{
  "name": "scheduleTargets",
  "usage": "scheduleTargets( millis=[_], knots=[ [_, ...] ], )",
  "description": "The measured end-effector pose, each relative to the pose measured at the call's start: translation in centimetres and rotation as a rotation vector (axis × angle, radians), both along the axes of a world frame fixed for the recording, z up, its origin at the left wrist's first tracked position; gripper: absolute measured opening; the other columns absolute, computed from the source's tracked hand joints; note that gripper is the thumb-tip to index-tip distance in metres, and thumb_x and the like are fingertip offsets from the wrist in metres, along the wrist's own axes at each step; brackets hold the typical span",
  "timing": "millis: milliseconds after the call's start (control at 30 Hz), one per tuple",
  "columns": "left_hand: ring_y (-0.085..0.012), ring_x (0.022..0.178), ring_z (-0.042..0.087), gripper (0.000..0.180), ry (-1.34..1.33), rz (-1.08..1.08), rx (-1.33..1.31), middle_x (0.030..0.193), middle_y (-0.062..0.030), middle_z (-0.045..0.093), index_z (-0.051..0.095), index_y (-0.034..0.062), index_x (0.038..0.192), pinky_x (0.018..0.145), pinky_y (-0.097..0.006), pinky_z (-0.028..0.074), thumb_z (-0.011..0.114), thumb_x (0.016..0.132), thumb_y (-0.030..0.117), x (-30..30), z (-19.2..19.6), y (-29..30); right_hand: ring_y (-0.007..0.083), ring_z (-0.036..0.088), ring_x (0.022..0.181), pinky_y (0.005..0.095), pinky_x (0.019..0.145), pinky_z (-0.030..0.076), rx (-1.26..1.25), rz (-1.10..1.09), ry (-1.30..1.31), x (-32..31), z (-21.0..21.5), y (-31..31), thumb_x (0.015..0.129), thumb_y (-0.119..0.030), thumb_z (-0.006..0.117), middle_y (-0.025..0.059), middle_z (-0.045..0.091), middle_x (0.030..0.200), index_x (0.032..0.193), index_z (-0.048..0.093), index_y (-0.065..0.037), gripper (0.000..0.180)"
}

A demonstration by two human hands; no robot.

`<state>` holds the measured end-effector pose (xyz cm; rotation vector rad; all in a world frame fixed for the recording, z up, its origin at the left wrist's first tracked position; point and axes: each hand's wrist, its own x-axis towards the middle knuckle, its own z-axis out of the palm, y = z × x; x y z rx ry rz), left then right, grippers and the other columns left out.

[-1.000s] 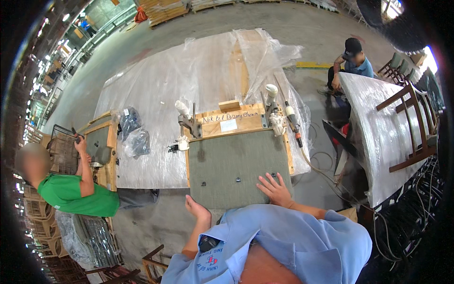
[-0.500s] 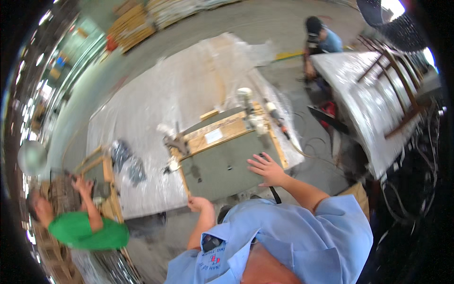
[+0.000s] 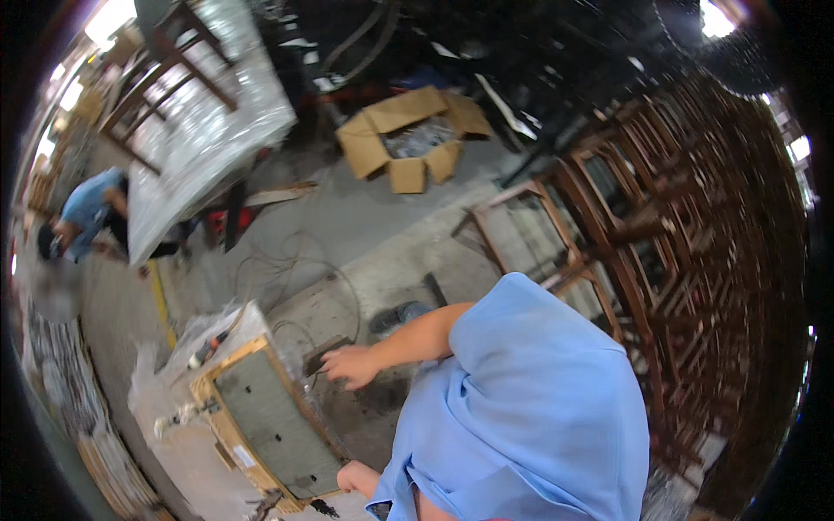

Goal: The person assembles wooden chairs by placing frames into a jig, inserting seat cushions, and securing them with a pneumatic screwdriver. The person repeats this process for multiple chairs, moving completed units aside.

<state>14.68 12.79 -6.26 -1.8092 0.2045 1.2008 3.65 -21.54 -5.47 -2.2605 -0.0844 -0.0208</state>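
Note:
A grey-green padded board (image 3: 276, 417) in a pale wooden frame lies on the plastic-wrapped table at the lower left. My left hand (image 3: 357, 478) is closed at its near corner, fingers partly hidden. Beyond the board's right edge, my right hand (image 3: 350, 366) reaches out with its fingers apart. Next to those fingers is a flat dark brown piece (image 3: 327, 355); whether they touch it cannot be seen. Metal clamps (image 3: 178, 420) sit along the far side of the frame. A power tool with an orange part (image 3: 208, 347) lies by the board's far corner.
An open cardboard box (image 3: 408, 143) holding clear plastic stands on the floor ahead. Stacked dark wooden chair frames (image 3: 638, 234) fill the right. Loose cables (image 3: 300, 269) cross the floor. At the upper left, a person (image 3: 87, 213) crouches beside a wrapped table (image 3: 208, 113) bearing a chair (image 3: 174, 74).
My view has swung right, bringing the box and chair frames in. My right hand has left the board's surface and is now past its edge. My left hand stays at the corner.

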Motion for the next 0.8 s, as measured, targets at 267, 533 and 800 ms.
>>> scheduleTargets(
  millis=[267,533,800],
  knots=[
    [-0.0270,0.097,0.071,0.034,-0.220,0.243,-0.505,0.106,-0.0154,0.073,0.068,0.0049,0.121,0.076,-0.047,0.056,0.065,0.096,0.027,-5.2,-0.2,2.8,0.0338,0.071,0.094,0.0461,0.083,0.055,0.354,-1.394,0.510,-33.9,-11.2,-13.9,0.082,-0.033,0.071,0.0176,0.074,0.099,0.099,0.075,-0.006,0.032],
    [-0.0265,0.087,0.071,0.031,-0.100,1.201,-0.884,0.095,-0.0141,0.073,0.066,0.0038,0.117,0.069,-0.045,0.056,0.065,0.097,0.028,-9.8,-4.5,-5.8,0.0369,0.058,0.122,0.0456,0.101,0.051,0.129,-1.644,1.283,-65.9,-11.3,-21.5,0.088,-0.028,0.064,0.0212,0.062,0.129,0.124,0.065,-0.003,0.043],
    [-0.0202,0.078,0.068,0.030,0.095,0.784,-1.324,0.092,-0.0087,0.068,0.059,0.0032,0.116,0.068,-0.032,0.055,0.061,0.103,0.030,-16.6,1.6,-34.0,0.0375,0.053,0.131,0.0467,0.109,0.045,0.192,-2.086,1.130,-80.6,-16.5,-33.0,0.085,-0.034,0.078,0.0214,0.054,0.143,0.146,0.046,-0.006,0.075]
  ],
)
